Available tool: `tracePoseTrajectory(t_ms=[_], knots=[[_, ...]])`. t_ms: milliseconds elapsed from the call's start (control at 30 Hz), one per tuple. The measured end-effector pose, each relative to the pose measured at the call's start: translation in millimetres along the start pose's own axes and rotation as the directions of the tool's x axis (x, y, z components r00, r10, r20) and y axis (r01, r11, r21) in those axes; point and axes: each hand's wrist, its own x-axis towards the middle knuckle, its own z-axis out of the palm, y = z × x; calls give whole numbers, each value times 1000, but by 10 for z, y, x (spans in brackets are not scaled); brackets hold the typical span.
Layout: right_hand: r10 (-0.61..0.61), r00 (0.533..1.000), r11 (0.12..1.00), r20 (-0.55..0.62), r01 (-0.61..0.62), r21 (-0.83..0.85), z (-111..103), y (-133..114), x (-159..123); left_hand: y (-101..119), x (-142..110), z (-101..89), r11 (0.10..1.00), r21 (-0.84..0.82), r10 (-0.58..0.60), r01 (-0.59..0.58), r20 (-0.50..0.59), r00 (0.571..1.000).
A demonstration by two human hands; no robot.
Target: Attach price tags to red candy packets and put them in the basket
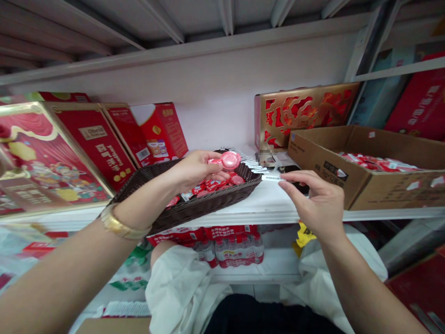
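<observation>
Between the fingers of my left hand (196,169) is a small pink packet (231,160) with a round, shiny front. The hand is over a dark brown woven basket (205,214), in which similar red and pink packets (213,184) lie heaped. Thumb and forefinger of my right hand (318,202) pinch the end of a small white barcode label (270,178), just right of the basket's corner. A fringe of white labels (247,161) lies along the basket's back right rim, close to that label.
An open cardboard box (359,188) with red packets stands on the right of the white shelf (229,214). Behind it is a gold and red box (306,116). Red gift boxes (93,139) stand at left. Bottled water packs (238,250) sit below; metal shelving (225,18) hangs overhead.
</observation>
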Motion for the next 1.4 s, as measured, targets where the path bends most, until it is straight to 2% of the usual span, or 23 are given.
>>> tracePoseTrajectory(t_ms=[33,67,100,200,333,467,667,900,1067,1167,1267,1400], knots=[[23,999,999,-26,-22,24,-33,-42,-32,16,-135,87,976,-219,15,-10,20,1000],[43,998,998,-48,-41,50,-65,-80,-64,18,-271,188,914,-405,25,-3,49,998],[57,996,996,-67,-52,78,-97,-114,-97,7,-402,299,848,-529,35,8,71,997],[76,994,986,-76,-64,152,-184,-183,-199,-88,-715,637,726,-684,31,70,134,991],[74,997,981,3,-73,178,-254,-202,-328,-235,-904,961,639,-760,17,118,167,986],[-10,996,989,85,-3,151,-245,-194,-421,-308,-945,1105,610,-786,15,99,136,991],[-66,986,992,155,49,113,-196,-199,-474,-321,-960,1182,627,-777,8,60,84,996],[-159,969,987,190,155,33,-176,-179,-495,-342,-918,1262,647,-760,-84,60,7,996],[-197,958,977,210,209,-33,-201,-168,-510,-381,-875,1319,683,-729,-107,40,-46,993],[-128,964,989,232,140,-37,-221,-173,-543,-402,-867,1349,711,-703,-86,7,-76,993],[42,967,998,251,-55,44,-204,-168,-603,-401,-875,1380,759,-647,-33,-64,-137,990],[237,929,947,283,-286,148,-125,-161,-677,-370,-902,1426,814,-570,-8,-112,-203,979]])
